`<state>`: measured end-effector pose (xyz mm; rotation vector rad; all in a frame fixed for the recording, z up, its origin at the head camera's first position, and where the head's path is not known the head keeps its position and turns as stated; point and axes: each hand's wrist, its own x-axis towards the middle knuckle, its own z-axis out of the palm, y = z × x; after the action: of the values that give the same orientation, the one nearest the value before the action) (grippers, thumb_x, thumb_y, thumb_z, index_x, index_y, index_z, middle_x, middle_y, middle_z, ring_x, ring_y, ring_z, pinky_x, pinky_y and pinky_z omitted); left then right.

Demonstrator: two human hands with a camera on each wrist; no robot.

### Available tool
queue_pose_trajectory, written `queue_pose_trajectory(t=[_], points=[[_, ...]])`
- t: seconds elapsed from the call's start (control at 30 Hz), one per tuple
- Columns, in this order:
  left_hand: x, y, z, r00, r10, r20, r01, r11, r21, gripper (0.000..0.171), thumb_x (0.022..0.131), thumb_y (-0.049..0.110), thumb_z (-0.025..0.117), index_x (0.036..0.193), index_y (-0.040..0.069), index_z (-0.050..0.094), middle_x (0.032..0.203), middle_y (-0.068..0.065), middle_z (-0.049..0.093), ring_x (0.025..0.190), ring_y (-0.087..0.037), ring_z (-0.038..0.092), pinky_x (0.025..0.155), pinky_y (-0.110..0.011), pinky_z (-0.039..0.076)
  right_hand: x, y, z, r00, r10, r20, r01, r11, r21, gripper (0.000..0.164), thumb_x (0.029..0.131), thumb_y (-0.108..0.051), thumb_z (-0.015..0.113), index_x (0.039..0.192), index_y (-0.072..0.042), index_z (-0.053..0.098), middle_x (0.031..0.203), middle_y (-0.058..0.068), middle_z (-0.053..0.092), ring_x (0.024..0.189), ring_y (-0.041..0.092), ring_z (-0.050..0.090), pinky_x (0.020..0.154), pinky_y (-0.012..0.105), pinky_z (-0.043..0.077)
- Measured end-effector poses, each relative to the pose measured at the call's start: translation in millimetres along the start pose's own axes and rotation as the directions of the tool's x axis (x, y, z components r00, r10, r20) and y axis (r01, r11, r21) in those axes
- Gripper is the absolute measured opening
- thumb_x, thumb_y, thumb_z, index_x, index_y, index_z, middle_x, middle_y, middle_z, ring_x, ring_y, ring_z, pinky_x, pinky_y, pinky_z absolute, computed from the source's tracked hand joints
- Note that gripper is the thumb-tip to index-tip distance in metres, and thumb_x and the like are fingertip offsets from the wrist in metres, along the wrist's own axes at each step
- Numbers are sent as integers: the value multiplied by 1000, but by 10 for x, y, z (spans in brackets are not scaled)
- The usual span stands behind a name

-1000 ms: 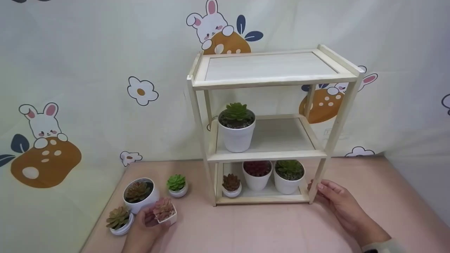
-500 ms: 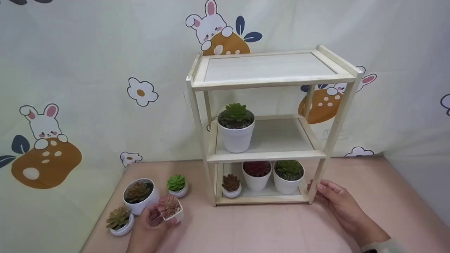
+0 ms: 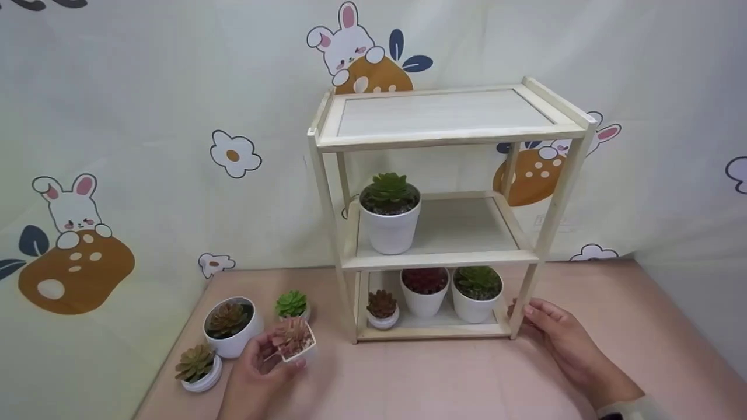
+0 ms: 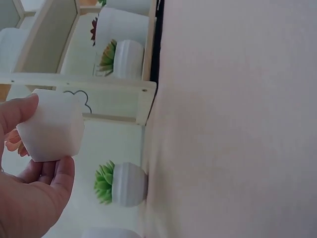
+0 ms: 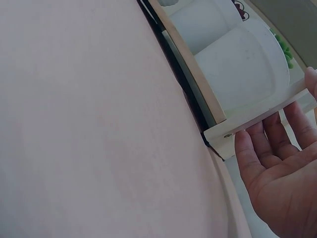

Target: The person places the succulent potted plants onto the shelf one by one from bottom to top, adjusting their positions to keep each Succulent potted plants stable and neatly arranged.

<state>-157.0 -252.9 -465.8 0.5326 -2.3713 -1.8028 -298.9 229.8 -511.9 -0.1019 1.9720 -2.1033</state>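
Observation:
My left hand (image 3: 259, 367) holds a small white square pot with a pink succulent (image 3: 293, 339), lifted off the table in front of the shelf's left side. In the left wrist view the thumb and fingers pinch the white pot (image 4: 54, 126) from opposite sides. On the right, my right hand (image 3: 560, 338) grips the front right post (image 3: 527, 291) of a three-tier wooden shelf (image 3: 443, 256). The right wrist view has fingertips (image 5: 242, 141) on one side of that post and the thumb on the other.
A bright green succulent (image 3: 292, 304), a brownish one in a larger pot (image 3: 233, 338) and an olive-green one (image 3: 197, 364) stand on the table at left. The middle tier bears a green succulent (image 3: 390, 227). Below are a small brown one (image 3: 382, 312), a dark red one (image 3: 425, 297) and another green one (image 3: 477, 297).
My left hand has moved right and slightly up with the pink succulent, which now partly covers the bright green one's pot. The right hand has stayed at the post.

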Motion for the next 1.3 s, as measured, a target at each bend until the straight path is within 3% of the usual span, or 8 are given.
queue_pose_trajectory(t=[0.27,0.53,0.83,1.1,1.3], points=[[-41,197,151,998,59,22,-58,997,-45,72,75,24,83,132,2,44,131,-18,52,125,-29,50,104,-40,44,2,-11,5,1000,26,-10,-26,1000,-7,57,96,-32,57,136,7,44,133,12,58,117,9,57,101,25,43],[-68,395,331,985,154,73,-144,981,-133,68,76,16,81,131,1,44,131,-15,52,124,-27,50,106,-40,41,4,2,25,1000,20,-20,-20,1000,6,56,96,-30,58,135,7,45,130,11,60,117,10,57,101,27,44],[-130,635,471,984,153,90,-141,981,-135,71,73,25,84,130,7,46,136,-9,52,126,-25,50,109,-42,38,3,0,23,1000,16,-9,-16,1000,9,55,97,-31,57,136,7,45,131,11,59,116,11,58,100,26,45],[-156,771,613,960,254,114,-234,958,-166,68,72,22,84,128,6,49,130,-8,55,123,-19,53,106,-34,42,-1,-5,9,1000,21,3,-21,999,31,56,97,-30,57,137,7,43,131,12,59,116,10,58,99,27,46],[-170,903,743,951,280,132,-249,945,-211,68,71,22,85,128,7,50,129,-7,55,122,-17,53,106,-33,42,6,-7,-2,1000,18,-14,-18,999,39,56,96,-29,58,136,7,44,129,11,61,115,11,59,99,27,46]])
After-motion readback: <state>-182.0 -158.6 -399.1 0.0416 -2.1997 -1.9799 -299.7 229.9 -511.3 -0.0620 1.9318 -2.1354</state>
